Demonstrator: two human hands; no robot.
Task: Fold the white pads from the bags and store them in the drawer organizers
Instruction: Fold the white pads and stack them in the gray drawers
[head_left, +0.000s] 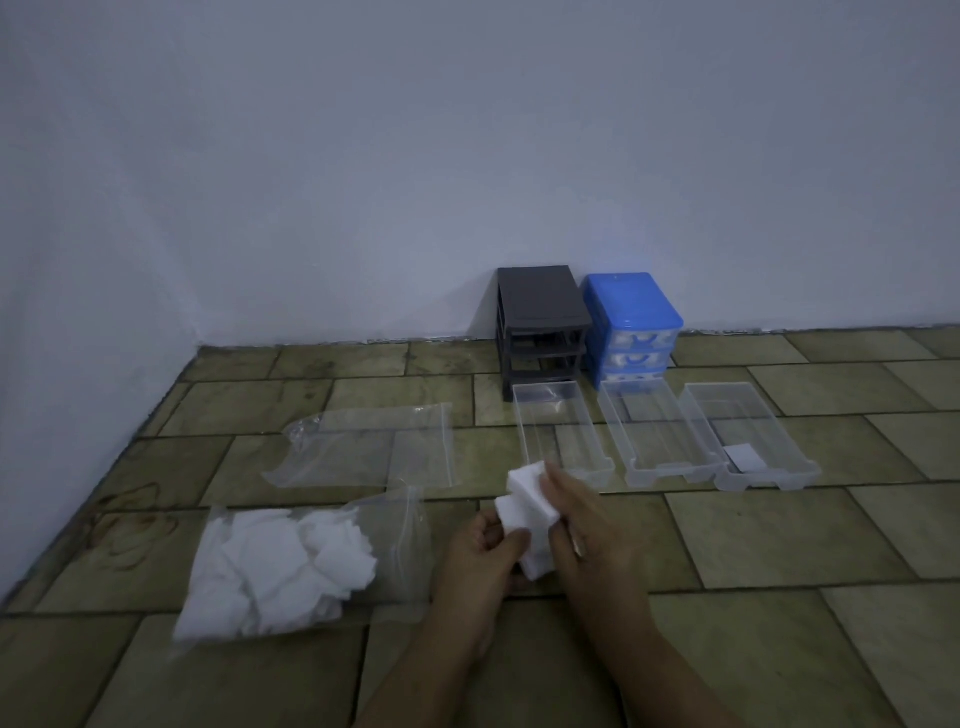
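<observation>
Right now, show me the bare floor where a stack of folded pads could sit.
Free: the tiles right of the hands, in front of the three clear drawers; also the floor left of the grey organizer, behind the empty bag. Crowded: the left side, where the full bag lies.

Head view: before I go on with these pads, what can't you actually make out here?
- White pads: how many and how far folded; the left hand and right hand cover them.
- Full bag: pad count; crumpled together behind glare.
- Blue organizer: drawer contents; too small, dim.
- Grey organizer: what is inside its slots; shadowed.
- Right clear drawer: the white piece inside; too small to identify.
</observation>
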